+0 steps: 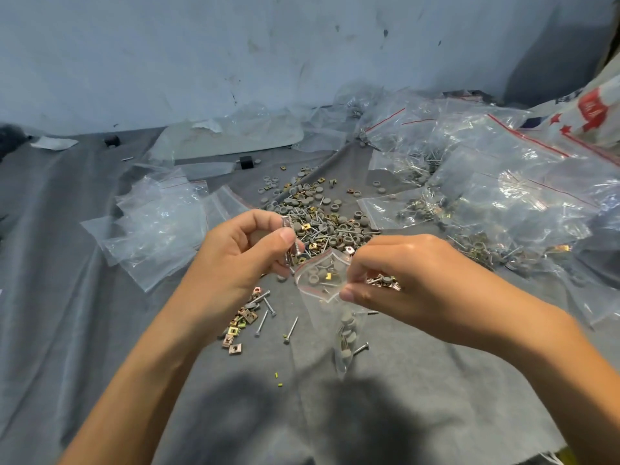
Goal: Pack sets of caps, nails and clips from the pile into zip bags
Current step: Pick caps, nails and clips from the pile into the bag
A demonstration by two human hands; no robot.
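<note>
**Two hands at one limp bag, nails ready to drop**

Left hand [235, 250] has its grip clamped on a small bundle of nails [288, 243], thumb against fingers, just above the pile [312, 216]. Right hand [402, 280] pinches the mouth of the zip bag [322, 280] at its red-lined rim. The bag hangs over the grey cloth [100, 297] with grey caps [347, 325] inside.

The film looks thin, floppy and slick, so the stiffer zip rim is the sensible hold. The nails are stiff and pointed and could likely pierce it.

A red-and-white printed sack [590, 105] lies far right, its lettering too blurred to read.
</note>
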